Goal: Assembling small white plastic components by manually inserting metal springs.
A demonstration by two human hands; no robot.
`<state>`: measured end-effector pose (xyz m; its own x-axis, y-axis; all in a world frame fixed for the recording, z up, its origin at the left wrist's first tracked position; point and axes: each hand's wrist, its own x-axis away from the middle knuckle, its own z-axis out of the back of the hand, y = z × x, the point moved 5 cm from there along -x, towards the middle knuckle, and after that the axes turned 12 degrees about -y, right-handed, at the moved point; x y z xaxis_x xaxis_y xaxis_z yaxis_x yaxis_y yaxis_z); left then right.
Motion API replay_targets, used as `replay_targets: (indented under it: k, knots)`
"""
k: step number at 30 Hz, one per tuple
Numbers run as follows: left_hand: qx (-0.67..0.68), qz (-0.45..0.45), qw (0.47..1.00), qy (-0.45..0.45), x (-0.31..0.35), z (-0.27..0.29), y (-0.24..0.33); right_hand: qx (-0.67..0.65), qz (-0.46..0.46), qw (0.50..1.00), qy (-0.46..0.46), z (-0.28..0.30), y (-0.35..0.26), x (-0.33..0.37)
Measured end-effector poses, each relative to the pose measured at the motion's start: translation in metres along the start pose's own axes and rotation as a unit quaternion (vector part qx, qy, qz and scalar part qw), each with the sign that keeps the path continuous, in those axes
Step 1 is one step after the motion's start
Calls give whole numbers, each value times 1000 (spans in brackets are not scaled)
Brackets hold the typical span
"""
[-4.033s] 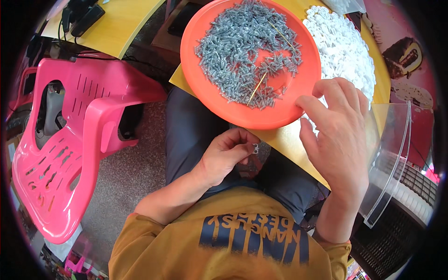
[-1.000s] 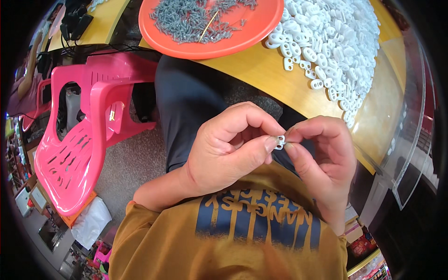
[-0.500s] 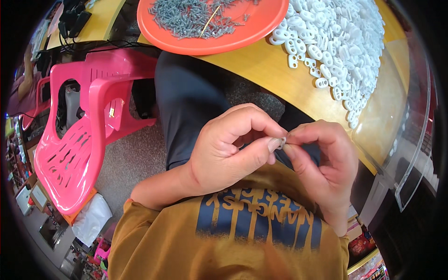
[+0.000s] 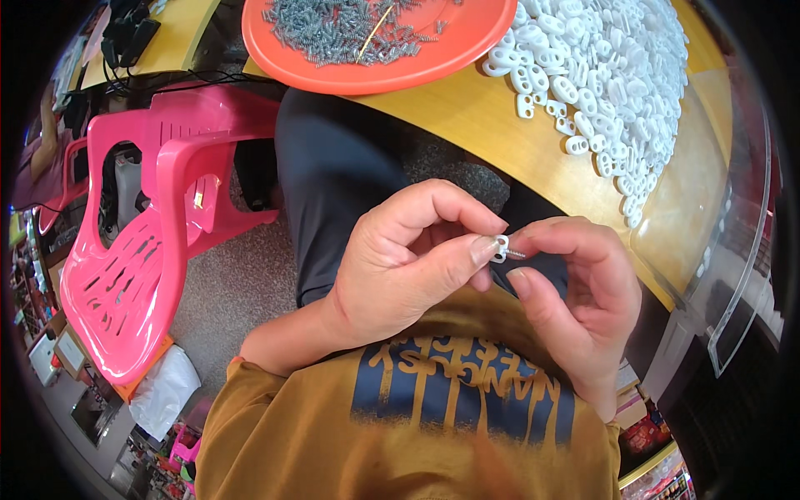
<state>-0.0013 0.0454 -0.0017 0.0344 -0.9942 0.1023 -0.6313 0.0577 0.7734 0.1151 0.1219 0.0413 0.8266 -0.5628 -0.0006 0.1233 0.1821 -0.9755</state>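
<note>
My left hand (image 4: pixel 417 250) pinches a small white two-hole plastic cord lock piece (image 4: pixel 501 248) between thumb and forefinger, above my lap. A thin metal spring (image 4: pixel 516 254) sticks out of its right side. Beside the spring is my right hand (image 4: pixel 575 283), thumb and forefinger parted; the forefinger is close to the spring's free end, and I cannot tell if it touches. Similar springs (image 4: pixel 333 37) lie heaped in a round red tray (image 4: pixel 367 79) ahead of me. To its right spreads a big pile of white cord lock pieces (image 4: pixel 608 83).
The yellow tabletop (image 4: pixel 467 117) curves around my front, with a clear plastic panel (image 4: pixel 742 275) at its right. A pink plastic chair (image 4: pixel 171 192) stands on the left, near a white plastic bag (image 4: pixel 165 392). A thin yellow stick (image 4: pixel 375 33) lies across the springs.
My right thumb and forefinger have parted, baring the spring in the white piece. The left hand keeps its pinch and has shifted slightly.
</note>
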Motion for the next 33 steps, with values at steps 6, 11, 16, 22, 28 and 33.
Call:
replay_targets:
  k: [6,11,16,22,28,33]
  knots:
    - [1,2,1000,7,0,-2,1,-3,-56,998,-6,0,-3,1]
    - [-3,-4,1000,6,1,0,-2,-16,-76,997,-11,-4,3,1]
    - [-16,-11,1000,5,3,0,-5,43,-91,995,-9,-7,3,1]
    - [-14,-42,998,53,5,0,-16,-56,-137,988,35,-15,22,5]
    - [12,-30,998,60,5,6,-18,-112,-116,987,20,-19,23,0]
    - [51,-12,995,82,3,9,-17,80,-39,995,40,-4,11,-3]
